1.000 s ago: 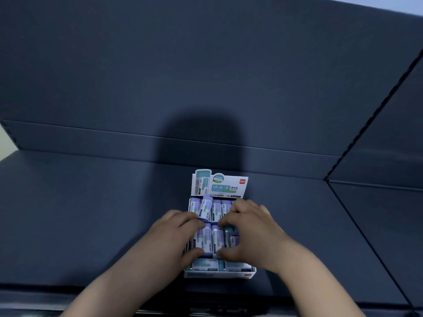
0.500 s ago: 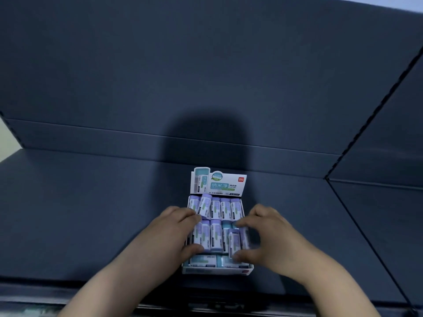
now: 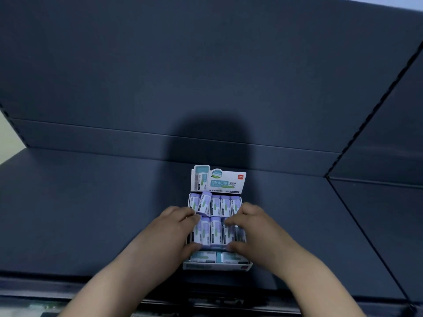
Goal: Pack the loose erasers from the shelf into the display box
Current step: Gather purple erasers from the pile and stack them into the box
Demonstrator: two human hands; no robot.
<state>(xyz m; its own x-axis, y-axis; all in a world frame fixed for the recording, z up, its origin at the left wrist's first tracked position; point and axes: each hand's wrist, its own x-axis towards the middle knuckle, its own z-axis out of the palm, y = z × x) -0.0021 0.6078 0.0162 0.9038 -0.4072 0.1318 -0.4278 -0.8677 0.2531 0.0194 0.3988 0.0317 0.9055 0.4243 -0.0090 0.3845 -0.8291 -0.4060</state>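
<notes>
A white display box (image 3: 217, 266) with an upright printed header card (image 3: 217, 181) stands on the dark shelf (image 3: 91, 213). It holds rows of purple-and-white erasers (image 3: 216, 205); one eraser in the back row (image 3: 204, 203) sits tilted. My left hand (image 3: 174, 232) pinches the left end of the middle row, fingers on top and thumb at the front. My right hand (image 3: 254, 229) grips the right end of the same row the same way. Teal erasers (image 3: 203, 257) lie in the front row.
The shelf has a dark back wall (image 3: 206, 76) and a side panel (image 3: 389, 202) at the right. Its front edge (image 3: 68, 284) runs along the bottom. My head's shadow falls on the wall behind the box.
My right hand moved off to the right, uncovering the back row, then slid back inward onto the middle row. My left hand stayed at the left end of that row.
</notes>
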